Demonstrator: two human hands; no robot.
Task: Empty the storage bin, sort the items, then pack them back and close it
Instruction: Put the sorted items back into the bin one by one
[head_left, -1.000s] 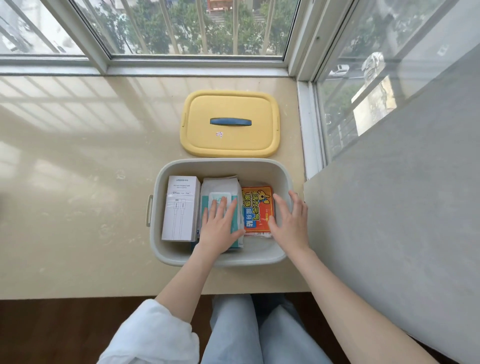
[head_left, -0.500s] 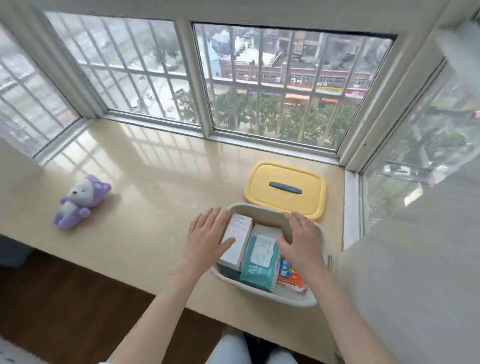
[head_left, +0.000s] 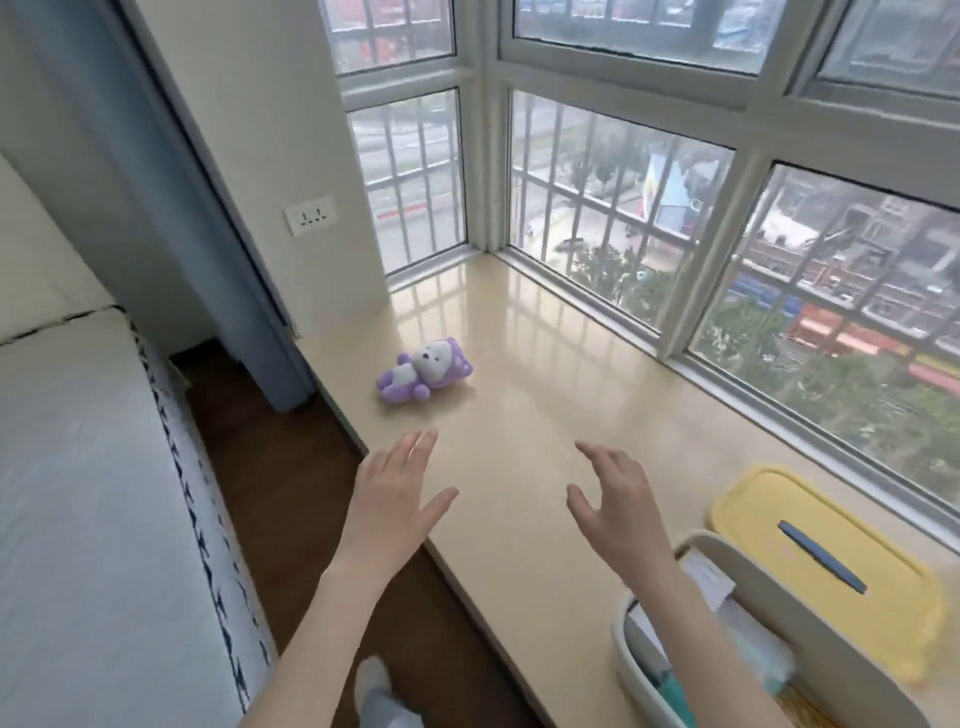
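The grey storage bin (head_left: 810, 644) sits at the bottom right of the beige window sill, with a white box (head_left: 709, 577) and a teal pack (head_left: 675, 696) showing inside it. Its yellow lid (head_left: 826, 561) with a blue handle lies flat just beyond the bin. A purple plush bear (head_left: 423, 370) lies further left on the sill. My left hand (head_left: 392, 499) and my right hand (head_left: 615, 506) hover over the sill between bear and bin, fingers spread, holding nothing.
The sill (head_left: 545, 415) runs along barred windows on its far side. A wall with a socket (head_left: 310, 214) and a blue curtain (head_left: 208, 249) close the left end. A bed (head_left: 93, 519) stands left, with dark wood floor (head_left: 291, 519) between.
Both hands left the bin and moved left over the bare sill. The view swung left, so the bin now sits at the bottom right and the bear is ahead.
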